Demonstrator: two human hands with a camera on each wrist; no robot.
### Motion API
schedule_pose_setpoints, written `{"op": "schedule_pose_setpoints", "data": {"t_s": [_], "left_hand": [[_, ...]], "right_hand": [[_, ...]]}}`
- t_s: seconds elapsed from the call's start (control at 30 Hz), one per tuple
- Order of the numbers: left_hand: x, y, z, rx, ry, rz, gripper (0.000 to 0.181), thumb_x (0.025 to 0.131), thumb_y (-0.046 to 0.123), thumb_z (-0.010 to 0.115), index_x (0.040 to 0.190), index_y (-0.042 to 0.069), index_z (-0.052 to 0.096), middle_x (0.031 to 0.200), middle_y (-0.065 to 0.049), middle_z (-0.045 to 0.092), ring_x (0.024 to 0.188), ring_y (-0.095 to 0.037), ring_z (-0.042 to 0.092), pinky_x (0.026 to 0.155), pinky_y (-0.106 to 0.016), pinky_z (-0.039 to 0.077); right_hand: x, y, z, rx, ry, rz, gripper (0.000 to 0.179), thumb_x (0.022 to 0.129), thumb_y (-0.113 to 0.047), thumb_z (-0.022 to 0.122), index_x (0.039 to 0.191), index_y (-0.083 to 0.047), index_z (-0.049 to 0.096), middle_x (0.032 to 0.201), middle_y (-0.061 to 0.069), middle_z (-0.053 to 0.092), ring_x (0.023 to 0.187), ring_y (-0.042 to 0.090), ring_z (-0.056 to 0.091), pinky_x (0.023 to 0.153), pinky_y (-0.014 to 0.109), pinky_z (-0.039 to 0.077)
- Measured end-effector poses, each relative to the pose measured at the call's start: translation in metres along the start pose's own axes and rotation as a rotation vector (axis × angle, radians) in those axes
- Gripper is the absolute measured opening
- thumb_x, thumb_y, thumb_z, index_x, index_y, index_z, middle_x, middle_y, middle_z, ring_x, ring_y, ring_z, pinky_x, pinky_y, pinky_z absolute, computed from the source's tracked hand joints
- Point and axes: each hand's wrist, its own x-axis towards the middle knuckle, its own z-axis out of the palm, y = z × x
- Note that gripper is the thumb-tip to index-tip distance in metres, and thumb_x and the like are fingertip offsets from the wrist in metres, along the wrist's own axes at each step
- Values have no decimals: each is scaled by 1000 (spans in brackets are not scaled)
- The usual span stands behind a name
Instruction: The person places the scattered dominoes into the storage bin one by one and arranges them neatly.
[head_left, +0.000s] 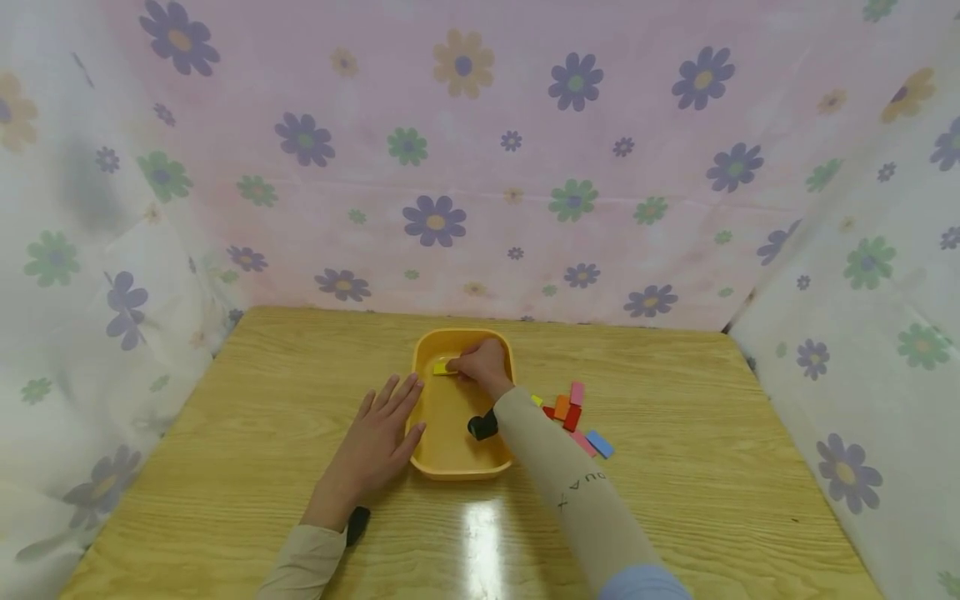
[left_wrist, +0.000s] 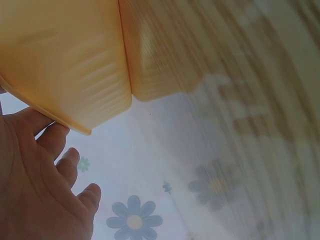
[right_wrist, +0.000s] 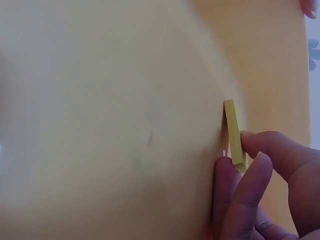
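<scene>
A yellow rectangular block [head_left: 441, 367] is at the far end of an orange-yellow plastic tub [head_left: 450, 476]. My right hand [head_left: 482, 365] reaches into the tub and pinches this block between thumb and fingers; the right wrist view shows the block [right_wrist: 233, 132] on edge, close to the tub's inner surface. At the tub's left side my left hand [head_left: 381, 442] has its fingers spread, the fingertips touching the rim. In the left wrist view these fingers [left_wrist: 59, 140] lie along the outside of the rim.
To the right of the tub several small flat blocks lie loosely on the wooden table [head_left: 697, 467], among them a blue block [head_left: 600, 444], an orange block [head_left: 562, 407] and pink ones. My right forearm hides part of this group. Flower-patterned sheets [head_left: 480, 167] enclose the table's back and sides.
</scene>
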Motion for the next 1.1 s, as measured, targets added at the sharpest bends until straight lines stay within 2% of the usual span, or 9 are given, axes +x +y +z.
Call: {"op": "schedule_pose_setpoints", "data": {"t_s": [0.27,0.47,0.6,0.8,0.93,1.1], "left_hand": [[0,2,-2,3,-7,-5,62,106,35,52,158,8,36,167,-6,30,156,-34,21,123,-61,17],[0,3,-2,-3,-8,-3,62,105,34,53,158,7,36,167,-6,29,155,-35,21,123,-61,16],[1,1,-1,-1,-12,-6,62,105,33,53,159,7,35,167,-5,28,156,-34,20,124,-61,15],[2,0,0,-4,-17,-6,62,105,34,53,159,7,35,167,-5,28,156,-34,18,124,-61,15],[2,1,-1,2,-21,-11,62,106,35,51,159,7,34,167,-5,27,156,-34,18,124,-61,14],[2,2,-1,5,-17,-12,62,106,35,52,159,7,35,167,-6,28,156,-35,19,123,-62,15]], "right_hand": [[0,2,0,-44,4,-45,25,76,-4,87,87,4,66,60,4,61,49,17,67,55,28,59],[2,2,1,-70,6,-45,28,76,-5,88,91,4,66,63,8,64,48,14,65,54,27,59],[2,1,1,-80,13,-58,26,74,-2,87,88,4,66,67,12,67,47,15,65,54,29,59],[1,0,0,-153,23,-79,23,74,-4,88,86,3,69,69,9,64,46,10,59,50,24,56],[0,-2,-5,-186,-12,-76,18,79,-7,84,90,4,74,66,6,64,47,10,55,50,23,53],[-6,-8,-14,-126,-85,-43,19,87,-8,77,100,5,75,72,7,67,50,10,57,59,28,60]]}}
